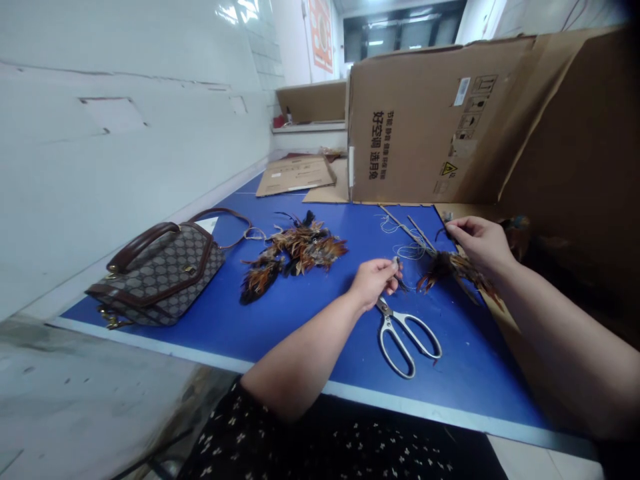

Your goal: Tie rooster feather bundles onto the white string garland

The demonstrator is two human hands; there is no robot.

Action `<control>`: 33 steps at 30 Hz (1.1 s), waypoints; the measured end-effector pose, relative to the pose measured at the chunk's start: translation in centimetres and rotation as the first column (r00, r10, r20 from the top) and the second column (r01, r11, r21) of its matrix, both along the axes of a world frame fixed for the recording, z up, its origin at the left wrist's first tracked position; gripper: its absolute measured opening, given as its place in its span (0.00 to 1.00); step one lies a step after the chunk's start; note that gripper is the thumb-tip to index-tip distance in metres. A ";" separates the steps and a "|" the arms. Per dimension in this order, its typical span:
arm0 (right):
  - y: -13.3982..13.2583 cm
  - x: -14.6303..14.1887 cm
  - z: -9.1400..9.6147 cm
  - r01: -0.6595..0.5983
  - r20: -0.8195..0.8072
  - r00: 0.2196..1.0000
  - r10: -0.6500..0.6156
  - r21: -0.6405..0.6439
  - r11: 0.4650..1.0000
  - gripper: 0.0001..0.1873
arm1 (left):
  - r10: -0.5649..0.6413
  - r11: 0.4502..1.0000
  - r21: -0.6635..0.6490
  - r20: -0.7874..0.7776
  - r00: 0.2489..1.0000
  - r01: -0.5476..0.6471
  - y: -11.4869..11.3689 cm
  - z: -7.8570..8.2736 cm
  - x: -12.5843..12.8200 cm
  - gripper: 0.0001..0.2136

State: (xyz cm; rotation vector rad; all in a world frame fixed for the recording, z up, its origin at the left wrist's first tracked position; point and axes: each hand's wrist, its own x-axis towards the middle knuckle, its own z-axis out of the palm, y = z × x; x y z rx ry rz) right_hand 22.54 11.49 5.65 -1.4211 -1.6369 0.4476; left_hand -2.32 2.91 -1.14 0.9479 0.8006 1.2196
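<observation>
Blue counter (pixel 300 320): left hand (pixel 373 281) grip pinched on thread (pixel 410 252) just beyond scissors (pixel 407 333), right hand (pixel 480 243) grip clamped on feather bundle (pixel 445 267) (a hard yank might snap the thread).

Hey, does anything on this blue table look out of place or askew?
Only the patterned handbag: it lies tipped over at the blue table's left front corner, odd beside the feather pile and scissors. Nothing looks spilled or damaged.
</observation>
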 end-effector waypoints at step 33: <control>-10.4 -6.3 -5.3 -0.438 0.072 0.897 0.436 0.005 0.899 0.26 | -0.128 0.992 0.008 0.034 0.991 0.128 -1.2 0.3 0.7 0.22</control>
